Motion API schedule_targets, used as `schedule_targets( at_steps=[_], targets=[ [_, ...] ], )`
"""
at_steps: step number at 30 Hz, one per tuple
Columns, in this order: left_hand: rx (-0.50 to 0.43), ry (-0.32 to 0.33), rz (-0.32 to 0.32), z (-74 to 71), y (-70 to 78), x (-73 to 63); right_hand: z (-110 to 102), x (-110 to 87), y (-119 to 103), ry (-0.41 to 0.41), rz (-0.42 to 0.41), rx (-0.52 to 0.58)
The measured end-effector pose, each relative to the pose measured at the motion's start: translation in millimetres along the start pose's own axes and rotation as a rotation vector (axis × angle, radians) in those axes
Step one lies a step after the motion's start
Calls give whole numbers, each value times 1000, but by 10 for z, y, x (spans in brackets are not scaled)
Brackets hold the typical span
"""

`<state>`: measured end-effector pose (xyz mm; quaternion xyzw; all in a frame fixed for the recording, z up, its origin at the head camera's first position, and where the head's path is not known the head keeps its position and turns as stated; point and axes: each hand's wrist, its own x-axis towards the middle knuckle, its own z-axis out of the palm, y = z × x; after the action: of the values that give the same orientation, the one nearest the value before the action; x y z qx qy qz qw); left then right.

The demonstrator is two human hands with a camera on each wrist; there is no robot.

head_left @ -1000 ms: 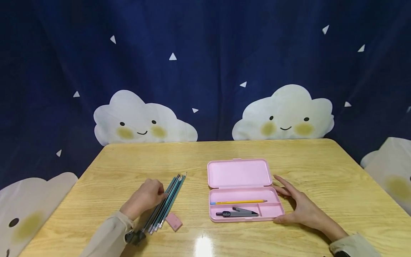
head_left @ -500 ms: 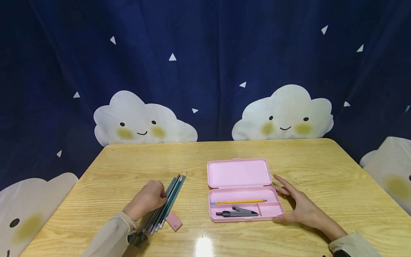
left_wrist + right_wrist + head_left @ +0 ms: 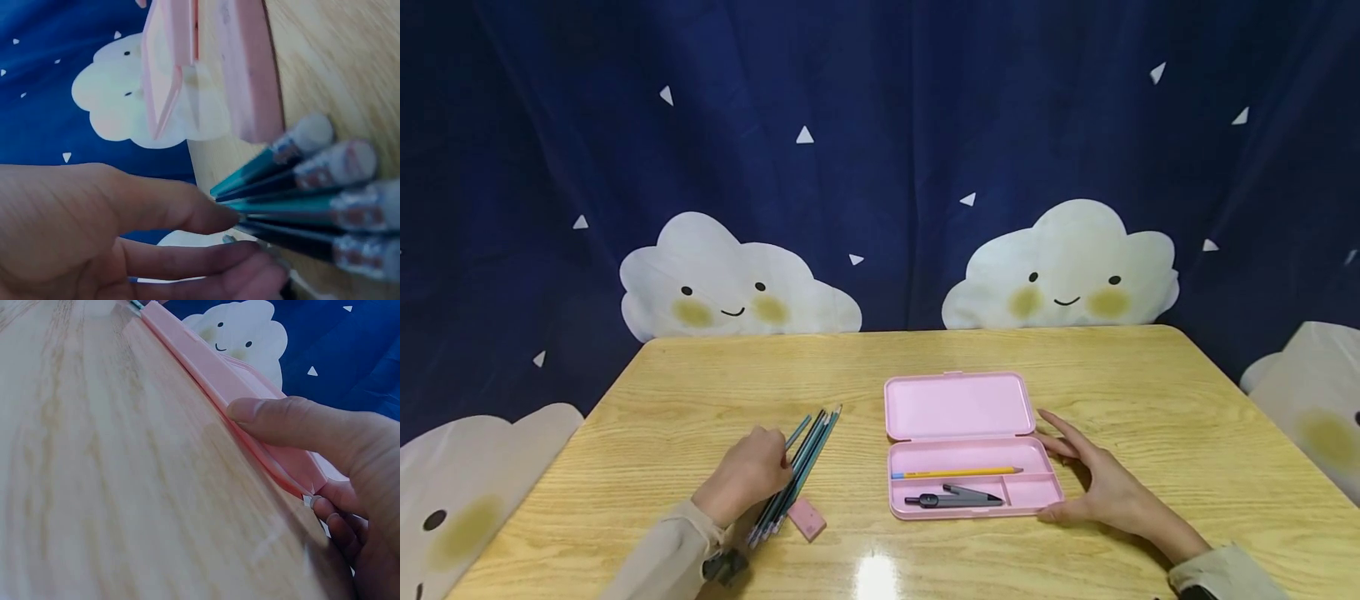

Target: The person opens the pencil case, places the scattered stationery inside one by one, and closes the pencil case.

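My left hand [image 3: 751, 468] is over a bundle of dark and teal pencils [image 3: 811, 454] on the table's left side, its thumb and fingers pinching one teal pencil [image 3: 798, 431] that sticks out beyond the knuckles. White erasers on the pencil ends [image 3: 356, 159] face the left wrist camera. My right hand [image 3: 1108, 492] grips the right end of an open pink pencil case [image 3: 958, 406]; its thumb [image 3: 250, 411] presses the front wall while the other fingers curl round the corner. Inside the case lie a yellow pencil [image 3: 958, 472] and a grey drawing compass [image 3: 958, 497].
A pink eraser [image 3: 807, 519] lies just right of the pencil bundle's near end. The wooden table [image 3: 880, 354] ends at the back against a dark blue curtain [image 3: 895, 150] printed with clouds. The case's lid lies folded back, away from me.
My left hand has shifted slightly right and toward me, with the teal pencil now standing apart from the bundle. The bundle has shifted slightly. My right hand and the case stay put.
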<state>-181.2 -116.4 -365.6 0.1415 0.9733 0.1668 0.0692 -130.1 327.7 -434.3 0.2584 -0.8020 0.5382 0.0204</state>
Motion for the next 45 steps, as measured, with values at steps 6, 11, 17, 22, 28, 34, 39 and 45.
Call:
schedule_targets(
  at_steps=[6, 11, 17, 22, 28, 34, 39, 45],
  targets=[
    [33, 42, 59, 2, 14, -16, -13, -9, -14, 2, 33, 4],
    [17, 49, 53, 16, -18, -14, -9, -10, -17, -6, 53, 0],
    [1, 63, 47, -10, -26, -3, -3, -10, -11, 0, 45, 8],
    [-3, 84, 74, -59, 13, 9, -1, -11, -7, 5, 40, 1],
    [19, 108, 155, -87, 128, 14, 6, -9, -18, 5, 45, 5],
    [44, 138, 284, -84, 286, 36, 4, -7, -14, -7, 36, 13],
    [85, 177, 408, -53, 428, 91, -1, -7, -3, -5, 22, 9],
    [103, 186, 506, -20, 586, 153, 0, -3, 1, -8, 11, 18]
  ],
)
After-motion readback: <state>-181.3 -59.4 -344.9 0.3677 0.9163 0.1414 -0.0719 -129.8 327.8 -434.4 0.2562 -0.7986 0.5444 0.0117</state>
